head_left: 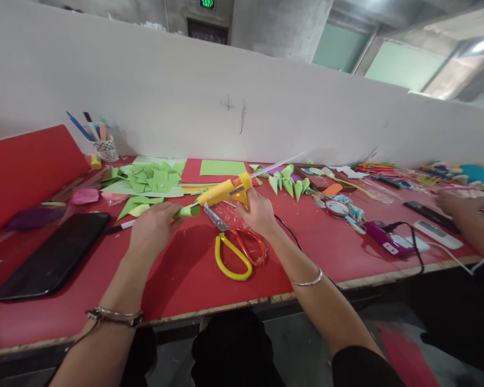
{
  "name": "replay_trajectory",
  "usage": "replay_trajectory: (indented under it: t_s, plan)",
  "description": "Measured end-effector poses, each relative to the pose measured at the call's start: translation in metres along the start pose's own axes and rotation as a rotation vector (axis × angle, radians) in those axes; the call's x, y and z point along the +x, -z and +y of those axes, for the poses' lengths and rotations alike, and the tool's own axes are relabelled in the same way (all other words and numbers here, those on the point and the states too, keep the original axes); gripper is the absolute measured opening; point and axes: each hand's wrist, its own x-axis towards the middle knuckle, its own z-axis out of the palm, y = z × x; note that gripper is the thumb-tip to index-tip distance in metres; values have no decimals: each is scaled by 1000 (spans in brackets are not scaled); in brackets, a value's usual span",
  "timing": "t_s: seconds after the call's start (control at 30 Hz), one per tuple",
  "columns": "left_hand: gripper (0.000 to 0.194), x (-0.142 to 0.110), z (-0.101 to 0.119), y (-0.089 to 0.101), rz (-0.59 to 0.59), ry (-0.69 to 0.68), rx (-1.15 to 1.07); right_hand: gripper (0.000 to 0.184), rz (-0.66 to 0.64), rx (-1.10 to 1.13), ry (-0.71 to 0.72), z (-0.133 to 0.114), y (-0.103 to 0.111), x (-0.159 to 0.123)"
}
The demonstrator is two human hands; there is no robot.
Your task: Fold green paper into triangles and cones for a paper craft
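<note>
In my right hand (257, 210) is a yellow hot glue gun (221, 192), its fingers wrapped round the handle. A clear glue stick (280, 163) sticks out of the gun's back end. My left hand (152, 226) pinches a small rolled piece of green paper (189, 211). The gun's nozzle points at this paper and is right by it; whether they touch I cannot tell. Below both hands, scissors (234, 252) with one yellow and one red handle lie on the red tabletop (177, 285), blades partly apart.
Cut green paper (153, 178) is heaped at the back left. A black tablet-like device (56, 252) and a pen cup (106, 149) are on the left. Folded green paper cones (290, 184), a purple power adapter (387, 239) and another person's hand (460, 203) are on the right.
</note>
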Motion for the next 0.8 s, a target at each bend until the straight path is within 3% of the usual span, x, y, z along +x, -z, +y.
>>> replay_trajectory:
  t_s: [0.23, 0.37, 0.6, 0.8]
  plan:
    - [25, 0, 2, 2, -26, 56, -6, 28, 19, 16, -19, 3, 1, 1]
    - [28, 1, 1, 1, -23, 21, -19, 29, 45, 7, -4, 2, 1, 1]
    - [25, 2, 4, 3, -16, 36, -29, 52, 49, 39, 16, 0, 0, 0]
    - [24, 1, 3, 3, -29, 5, -16, 62, 32, 84, 0, -1, 0, 0]
